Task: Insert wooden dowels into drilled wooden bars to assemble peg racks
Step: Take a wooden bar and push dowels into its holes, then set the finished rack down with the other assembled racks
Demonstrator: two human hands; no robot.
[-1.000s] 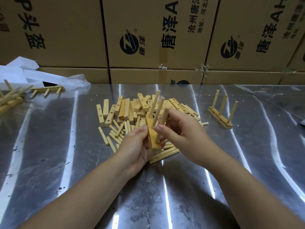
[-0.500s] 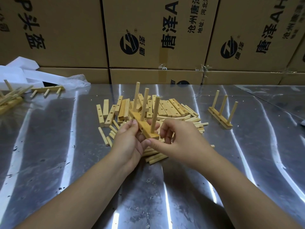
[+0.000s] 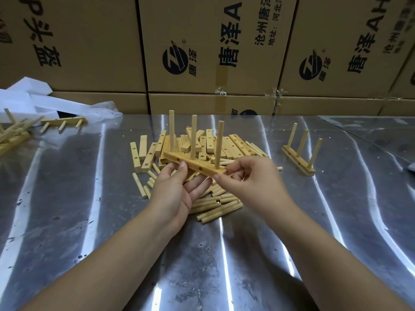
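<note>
I hold a wooden bar (image 3: pixel 197 165) level above the table, with three dowels (image 3: pixel 193 135) standing upright in it. My left hand (image 3: pixel 177 189) pinches the bar near its middle from below, thumb on its front face. My right hand (image 3: pixel 249 178) pinches the bar's right end between thumb and fingers. Under and behind my hands lies a pile of drilled bars (image 3: pixel 224 143) and loose dowels (image 3: pixel 215 205).
A finished three-peg rack (image 3: pixel 299 157) stands on the metal table (image 3: pixel 67 198) at the right. Another rack (image 3: pixel 64 121) lies at the back left, near more racks (image 3: pixel 13 133) and white plastic wrap (image 3: pixel 45 104). Cardboard boxes (image 3: pixel 202 52) wall off the back.
The bar with its three dowels has been turned from end-on to lying across, level, and raised. My right hand moved from the dowels to the bar's right end.
</note>
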